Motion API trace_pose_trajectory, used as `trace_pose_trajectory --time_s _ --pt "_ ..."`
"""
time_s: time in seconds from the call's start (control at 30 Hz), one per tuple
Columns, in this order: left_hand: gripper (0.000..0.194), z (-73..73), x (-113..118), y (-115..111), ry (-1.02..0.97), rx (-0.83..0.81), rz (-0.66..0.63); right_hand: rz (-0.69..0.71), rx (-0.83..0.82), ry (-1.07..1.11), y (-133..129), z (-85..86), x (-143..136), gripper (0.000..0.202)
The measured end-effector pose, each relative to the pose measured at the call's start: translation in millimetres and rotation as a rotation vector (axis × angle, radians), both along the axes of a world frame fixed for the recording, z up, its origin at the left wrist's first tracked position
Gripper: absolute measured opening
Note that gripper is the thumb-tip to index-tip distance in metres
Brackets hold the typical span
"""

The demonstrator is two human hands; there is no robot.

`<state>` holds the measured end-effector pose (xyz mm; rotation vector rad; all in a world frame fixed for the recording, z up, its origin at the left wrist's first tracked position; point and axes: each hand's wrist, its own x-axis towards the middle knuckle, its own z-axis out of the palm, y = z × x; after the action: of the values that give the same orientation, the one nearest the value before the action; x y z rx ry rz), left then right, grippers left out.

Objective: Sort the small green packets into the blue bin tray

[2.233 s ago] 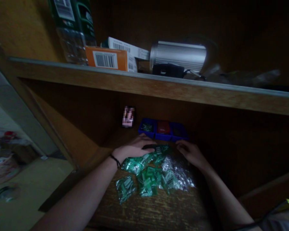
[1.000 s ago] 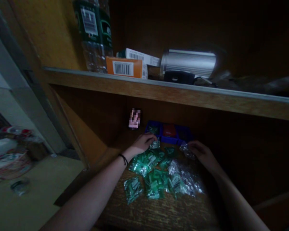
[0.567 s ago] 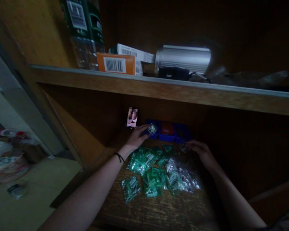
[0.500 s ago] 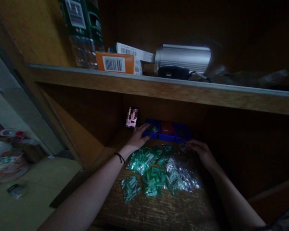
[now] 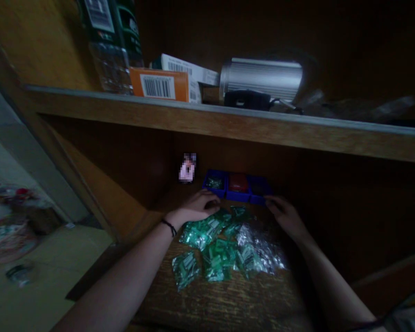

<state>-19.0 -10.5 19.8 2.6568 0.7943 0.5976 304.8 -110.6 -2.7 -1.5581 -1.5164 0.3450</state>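
Far left: tiled floor (image 5: 38, 258) with blurred clutter, outside the wooden cabinet. On the upper wooden shelf (image 5: 207, 122): dark green clear-plastic bottle (image 5: 110, 41), orange cardboard box with barcode (image 5: 159, 85), white box behind it (image 5: 183, 69), ribbed silver metal cylinder (image 5: 261, 78).

Below, on the worn wooden surface (image 5: 221, 299): left hand (image 5: 195, 207), black band at the wrist, lies palm down with fingers loosely curled at the far left edge of the pile of small clear plastic packets of green parts (image 5: 214, 244). Touching the top packets; whether it pinches one, cannot tell, too dark. Pile sits mid-surface between both hands, one packet a little apart at the near left.

Behind the pile: row of small blue plastic bins (image 5: 237, 186), the left one with green bits, the middle one with something red. Right hand (image 5: 283, 214) rests palm down at the pile's far right edge, just beside the right bin; looks empty, fingers relaxed.

Packets probably light, limp, slippery film; likely slide over each other. Best pinched at a corner or flat edge, singly.
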Motion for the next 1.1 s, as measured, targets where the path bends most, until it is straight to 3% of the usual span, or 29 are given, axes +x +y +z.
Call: trace_pose_trajectory --time_s 0.17,0.27,0.53,0.7,0.77,0.93,1.03,1.1 --pt "0.041 -0.2 6 -9 0.110 -0.091 -0.044 0.312 -0.185 -0.130 -10 3.3 -14 0.034" --pt "0.043 -2.3 11 -10 0.117 -0.113 -0.074 0.394 -0.204 -0.210 -12 4.2 -20 0.030" --pt "0.042 0.0 12 -13 -0.100 -0.231 -0.076 0.299 -0.216 -0.153 -6 -2.3 -19 0.026" --pt "0.023 -3.7 8 1 -0.265 -0.307 -0.020 0.187 -0.107 0.015 -5 -0.1 -15 0.033" --pt "0.019 -5.8 7 8 -0.332 -0.317 0.030 0.184 -0.083 0.035 -4 -0.3 -14 0.026" --pt "0.024 -6.8 3 19 -0.529 -0.198 0.214 0.176 -0.094 0.092 -4 0.3 -11 0.019" --pt "0.042 -8.6 1 25 -0.457 -0.090 0.183 0.108 -0.044 0.202 -6 4.7 -8 0.019" --pt "0.039 -10.8 -5 32 -0.415 -0.028 0.248 0.046 0.017 0.242 -6 6.9 -5 0.024"
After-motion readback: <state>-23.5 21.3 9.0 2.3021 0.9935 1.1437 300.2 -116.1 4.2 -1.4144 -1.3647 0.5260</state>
